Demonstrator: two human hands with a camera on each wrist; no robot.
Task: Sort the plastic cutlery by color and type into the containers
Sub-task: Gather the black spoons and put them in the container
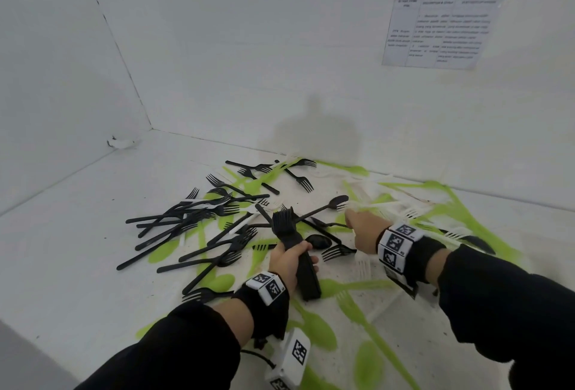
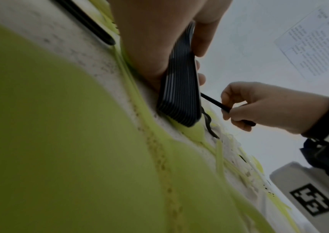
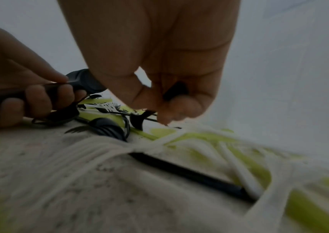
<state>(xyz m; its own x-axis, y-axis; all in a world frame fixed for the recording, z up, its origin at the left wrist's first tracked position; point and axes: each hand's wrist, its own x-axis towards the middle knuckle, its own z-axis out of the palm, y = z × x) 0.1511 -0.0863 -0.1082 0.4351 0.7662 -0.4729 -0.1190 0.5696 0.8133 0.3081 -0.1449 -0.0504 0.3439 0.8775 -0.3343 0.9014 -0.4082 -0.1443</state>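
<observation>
The stack of black forks stands tilted in the left hand, fingers wrapped round the nested handles, tines up and the handle ends down near the bench. Just to its right the right hand pinches the end of a black spoon between thumb and curled fingers — its bowl points away toward the back wall. Loose black forks lie fanned out to the left of the hands; green cutlery and white cutlery lie scattered under and to the right, reaching the foot of the back wall. No container shows in any view. The left part of the bench is bare up to the side wall, which meets the back wall in a corner — a printed sheet is stuck high on the right.
</observation>
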